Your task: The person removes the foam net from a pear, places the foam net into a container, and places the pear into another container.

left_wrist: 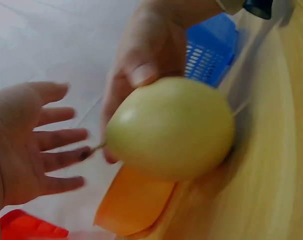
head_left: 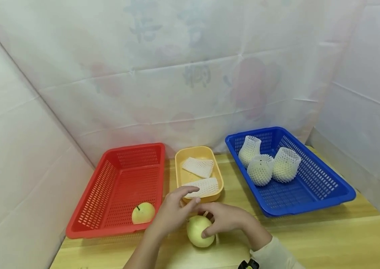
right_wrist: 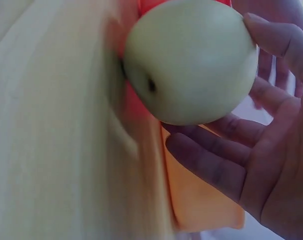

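A pale yellow pear [head_left: 198,236] sits at the front middle of the wooden table. My right hand [head_left: 226,220] grips it, thumb on the near side and fingers curled round the far side. In the right wrist view the dark blossom end of the pear [right_wrist: 191,65] faces the camera. My left hand [head_left: 171,211] hovers just left of it, holding nothing. Its fingers are spread near the thin stem [left_wrist: 99,146] in the left wrist view. Behind the hands, a yellow tray [head_left: 184,178] holds white foam nets [head_left: 199,167].
On the left, a red basket [head_left: 137,179] holds one bare pear [head_left: 143,213] in its near corner. At right stands a blue basket [head_left: 287,198] with several pears in foam nets [head_left: 259,172]. A pale cloth [head_left: 176,93] hangs behind the table.
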A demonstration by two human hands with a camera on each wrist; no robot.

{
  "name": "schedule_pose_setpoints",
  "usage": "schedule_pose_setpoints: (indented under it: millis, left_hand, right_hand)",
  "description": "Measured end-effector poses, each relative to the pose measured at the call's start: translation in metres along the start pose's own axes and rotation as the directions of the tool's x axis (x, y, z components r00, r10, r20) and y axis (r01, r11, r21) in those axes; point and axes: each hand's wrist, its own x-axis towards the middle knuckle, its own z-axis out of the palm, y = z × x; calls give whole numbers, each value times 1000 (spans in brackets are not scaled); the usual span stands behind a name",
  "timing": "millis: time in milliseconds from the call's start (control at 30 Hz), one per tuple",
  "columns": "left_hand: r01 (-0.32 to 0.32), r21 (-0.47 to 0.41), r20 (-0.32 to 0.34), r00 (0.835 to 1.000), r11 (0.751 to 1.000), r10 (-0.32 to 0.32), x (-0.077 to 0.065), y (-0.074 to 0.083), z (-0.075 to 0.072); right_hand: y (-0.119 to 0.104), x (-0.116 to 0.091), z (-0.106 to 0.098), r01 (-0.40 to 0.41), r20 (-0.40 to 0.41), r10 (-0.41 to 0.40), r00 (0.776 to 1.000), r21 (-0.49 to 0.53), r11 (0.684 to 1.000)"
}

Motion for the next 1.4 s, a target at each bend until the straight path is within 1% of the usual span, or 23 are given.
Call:
schedule_pose_setpoints:
  millis: [67, 167, 267, 367, 500, 600, 667, 833, 933, 1033, 1133, 1233, 1300, 1400]
  left_hand:
    - [23, -7, 79, 997, 1000, -23, -2, -1, -4]
    - [42, -20, 178, 983, 999, -37, -5, -1, -7]
    - [31, -36, 233, 972, 999, -22, -6, 0, -7]
    - [17, -39, 260, 965, 999, -7, -7, 2, -6]
    - [3, -57, 285, 958, 998, 14, -7, 2, -2]
    - [-5, -67, 307, 951, 998, 25, -7, 1, 0]
    - [-6, -63, 318, 948, 998, 26, -6, -1, 2]
    - [-8, -5, 347, 938, 1000, 9, -6, -4, 7]
    - [-12, 24, 367, 930, 1000, 2, -7, -5, 9]
    - [-7, 19, 382, 924, 1000, 0, -7, -6, 11]
    - [-6, -17, 380, 925, 1000, 12, -7, -6, 12]
    - [13, -92, 367, 930, 996, 22, -7, -5, 12]
    - [39, -153, 353, 935, 988, 18, -6, -5, 12]
    - [77, -239, 328, 944, 968, 5, -6, -4, 12]
  right_hand:
    - [0, -3, -2, -5, 19, 4, 1000, 16, 1000]
    - [0, -6, -5, -28, 38, 27, 999, 27, 999]
    - [1, -9, -7, -54, 37, 53, 998, 14, 998]
    - [3, -9, -8, -47, 38, 48, 998, -24, 999]
    - [5, -7, -8, 14, 60, -11, 998, -62, 998]
    - [5, -5, -8, 35, 67, -31, 997, -72, 997]
    - [4, -5, -8, 21, 64, -17, 998, -71, 997]
    - [4, -6, -8, -44, 64, 47, 997, -50, 998]
    - [5, -8, -7, -55, 68, 56, 996, -28, 998]
    - [4, -9, -6, -38, 66, 39, 997, -14, 999]
    - [1, -11, -9, -11, 57, 12, 998, -22, 1000]
    - [-2, -12, -13, 0, 28, 1, 1000, -27, 1000]
    - [-5, -13, -16, 5, 6, -5, 1000, -6, 1000]
    - [-9, -15, -21, 14, -38, -13, 999, 47, 999]
